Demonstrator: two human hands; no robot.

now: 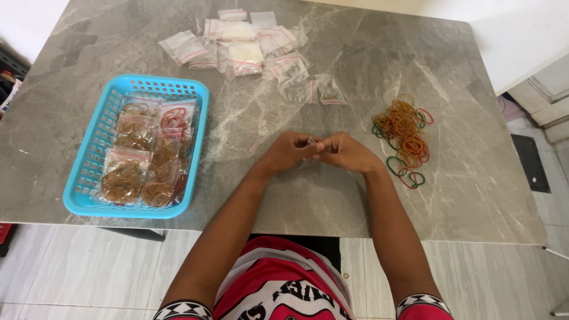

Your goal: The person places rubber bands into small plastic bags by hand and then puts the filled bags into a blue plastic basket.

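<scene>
The left hand (pixel 288 152) and the right hand (pixel 348 153) meet at the centre of the grey marble-pattern table (pixel 462 195), fingertips touching. Both hands pinch a small clear plastic bag (pixel 309 144), which shows only as a sliver between the fingers; its contents cannot be determined.

Packages, by location:
- Far centre: a loose pile of empty clear zip bags (pixel 243 44), each rectangular with a red seal strip along one edge. Some overlap; two lie apart at the near right edge of the pile.
- Left: a light blue plastic basket (pixel 89 160), rectangular, with perforated walls. It holds filled zip bags (pixel 142 160) of the same type, stacked flat and overlapping. Most contain tan rubber bands; one at the far end contains red ones.
- Right: a loose heap of rubber bands (pixel 405 136), mostly orange and tan, with green and red ones at the edges. The heap lies just right of the right hand, not touching it.

The table surface between the hands and the pile of empty bags is bare. A red, white and black garment (pixel 278 284) is visible at the near edge, above a pale tiled floor (pixel 77 272).
</scene>
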